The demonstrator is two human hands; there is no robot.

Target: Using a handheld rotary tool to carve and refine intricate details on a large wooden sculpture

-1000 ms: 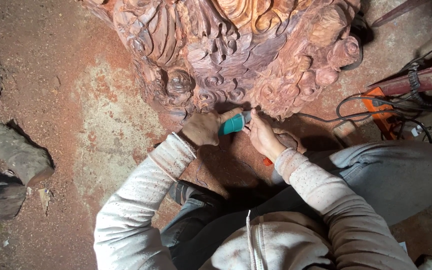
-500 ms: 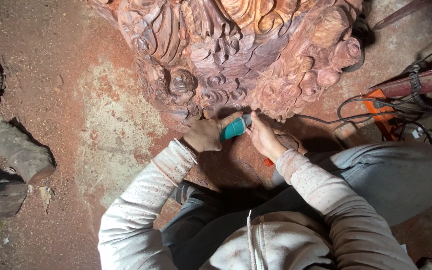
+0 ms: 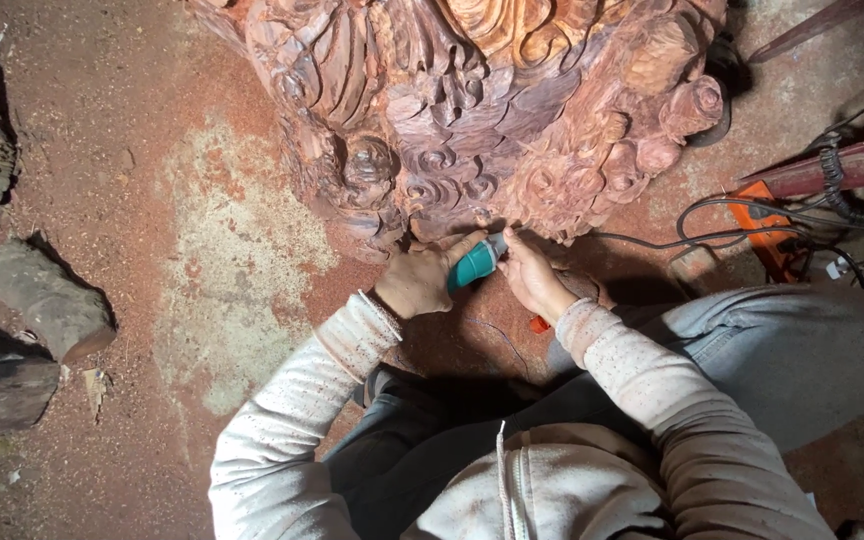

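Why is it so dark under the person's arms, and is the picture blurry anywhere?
In the head view, light falls from above, so the person's body casts a dark shadow on the floor below the left hand and right hand. The wood carving and the teal tool look sharp. The edges bend a little, as with a wide lens, and the rocks at the left sit in dimmer light.
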